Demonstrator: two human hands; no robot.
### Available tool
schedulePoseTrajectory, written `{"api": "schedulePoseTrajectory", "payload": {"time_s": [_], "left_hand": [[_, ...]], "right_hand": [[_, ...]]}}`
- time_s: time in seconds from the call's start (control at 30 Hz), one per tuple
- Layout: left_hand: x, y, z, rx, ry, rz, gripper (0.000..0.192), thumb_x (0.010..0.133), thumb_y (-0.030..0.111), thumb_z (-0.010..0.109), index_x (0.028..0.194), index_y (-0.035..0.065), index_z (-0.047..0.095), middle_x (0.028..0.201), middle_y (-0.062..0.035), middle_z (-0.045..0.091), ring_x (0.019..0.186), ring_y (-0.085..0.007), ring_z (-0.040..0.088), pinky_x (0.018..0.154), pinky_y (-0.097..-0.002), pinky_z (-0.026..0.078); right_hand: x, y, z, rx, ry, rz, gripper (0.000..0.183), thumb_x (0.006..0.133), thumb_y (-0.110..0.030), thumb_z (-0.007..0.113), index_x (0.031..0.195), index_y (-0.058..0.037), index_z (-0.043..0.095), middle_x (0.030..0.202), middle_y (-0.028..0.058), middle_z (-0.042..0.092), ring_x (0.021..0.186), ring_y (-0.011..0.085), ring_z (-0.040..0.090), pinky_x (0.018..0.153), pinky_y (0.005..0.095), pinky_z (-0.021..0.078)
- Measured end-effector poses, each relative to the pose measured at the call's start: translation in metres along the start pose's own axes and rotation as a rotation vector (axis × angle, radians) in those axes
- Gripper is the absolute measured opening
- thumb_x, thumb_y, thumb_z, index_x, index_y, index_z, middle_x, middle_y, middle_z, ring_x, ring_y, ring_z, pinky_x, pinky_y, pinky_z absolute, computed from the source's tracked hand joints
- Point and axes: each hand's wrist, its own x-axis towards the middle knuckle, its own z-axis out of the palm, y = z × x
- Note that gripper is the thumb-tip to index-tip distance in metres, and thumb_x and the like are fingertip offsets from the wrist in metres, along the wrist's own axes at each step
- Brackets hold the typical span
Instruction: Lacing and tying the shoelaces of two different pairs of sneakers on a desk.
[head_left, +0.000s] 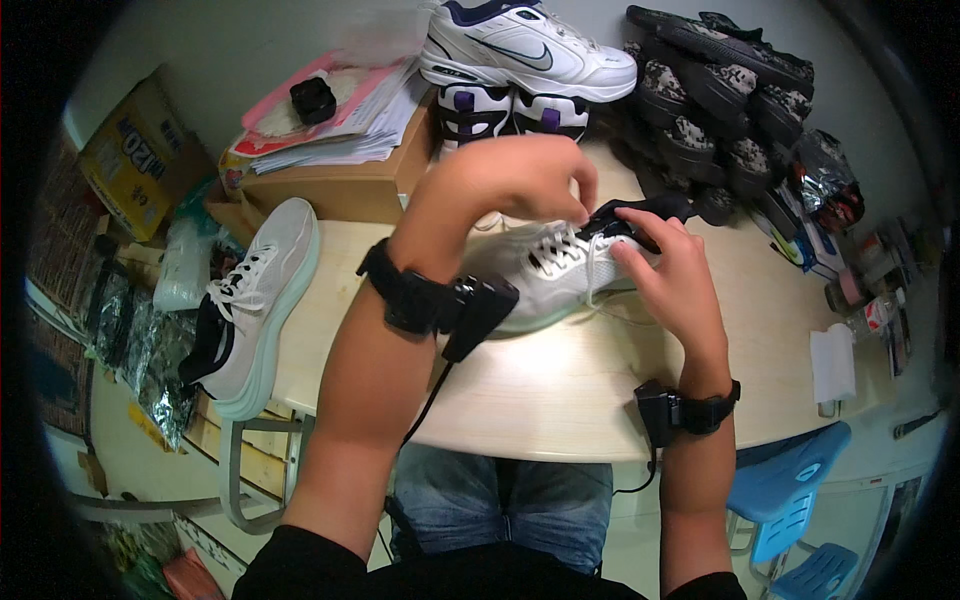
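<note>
A light grey mesh sneaker (517, 277) with white laces and a black collar lies on the table before me, its toe to the left. Over its upper eyelets my left hand (547, 180) is bent down, fingertips by the black tongue; whether they pinch a lace is unclear. My right hand (667, 262) has thumb and fingers on the collar and upper eyelets from the right. A white lace (591, 274) hangs down the shoe's near side, its loose end on the table. A matching sneaker (262, 300), laces tied, rests at the table's left edge.
White sneakers (532, 52) are stacked at the back beside a cardboard box (330, 191) bearing papers. Black shoes (705, 97) are piled at the back right. A white tissue pack (832, 364) lies at the right edge, near bottles. A blue chair (787, 480) stands below right.
</note>
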Motion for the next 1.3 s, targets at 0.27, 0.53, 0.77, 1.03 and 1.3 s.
{"api": "schedulePoseTrajectory", "payload": {"time_s": [0.27, 0.53, 0.77, 1.03, 1.3], "left_hand": [[0.015, 0.021, 0.030, 0.245, -0.048, -0.184, 0.033, 0.073, 0.029, 0.068, 0.087, -0.0014, 0.067, 0.079, -0.0191, 0.066, 0.077, -0.0330, 0.065, 0.067, -0.0395, 0.051], [0.011, 0.017, 0.023, 0.234, -0.044, -0.187, 0.022, 0.072, 0.015, 0.062, 0.088, 0.0000, 0.066, 0.082, -0.0199, 0.065, 0.080, -0.0349, 0.064, 0.072, -0.0406, 0.051], [-0.005, -0.024, -0.010, 0.281, 0.367, -0.263, 0.015, 0.075, 0.010, 0.061, 0.086, 0.0003, 0.064, 0.084, -0.0183, 0.065, 0.081, -0.0341, 0.063, 0.072, -0.0403, 0.049], [-0.040, -0.064, -0.029, 0.070, 0.395, -0.419, 0.030, 0.074, 0.009, 0.064, 0.104, 0.0066, 0.064, 0.093, -0.0150, 0.064, 0.087, -0.0299, 0.062, 0.077, -0.0385, 0.050], [-0.002, 0.027, 0.010, 0.061, -0.082, -0.105, 0.025, 0.078, 0.022, 0.067, 0.096, 0.0049, 0.065, 0.081, -0.0143, 0.065, 0.078, -0.0289, 0.063, 0.070, -0.0370, 0.050]], "right_hand": [[0.001, -0.003, 0.006, -0.031, 0.088, 0.050, 0.034, 0.079, -0.022, 0.070, 0.109, -0.0069, 0.066, 0.088, 0.0121, 0.067, 0.081, 0.0250, 0.058, 0.082, 0.0341, 0.0345], [0.000, -0.004, 0.001, -0.011, 0.061, 0.015, 0.034, 0.081, -0.022, 0.068, 0.111, -0.0068, 0.065, 0.090, 0.0119, 0.067, 0.085, 0.0244, 0.058, 0.084, 0.0343, 0.0342], [-0.001, -0.003, -0.001, -0.039, 0.056, 0.008, 0.034, 0.082, -0.022, 0.067, 0.112, -0.0051, 0.064, 0.089, 0.0122, 0.066, 0.084, 0.0238, 0.057, 0.084, 0.0335, 0.0330], [-0.001, -0.006, 0.000, -0.020, 0.044, 0.027, 0.035, 0.083, -0.023, 0.066, 0.113, -0.0054, 0.064, 0.087, 0.0121, 0.065, 0.081, 0.0231, 0.055, 0.083, 0.0320, 0.0328], [0.002, -0.003, 0.002, -0.024, 0.052, 0.004, 0.029, 0.083, -0.023, 0.065, 0.107, -0.0064, 0.064, 0.089, 0.0103, 0.065, 0.084, 0.0234, 0.056, 0.084, 0.0330, 0.0325]]}}
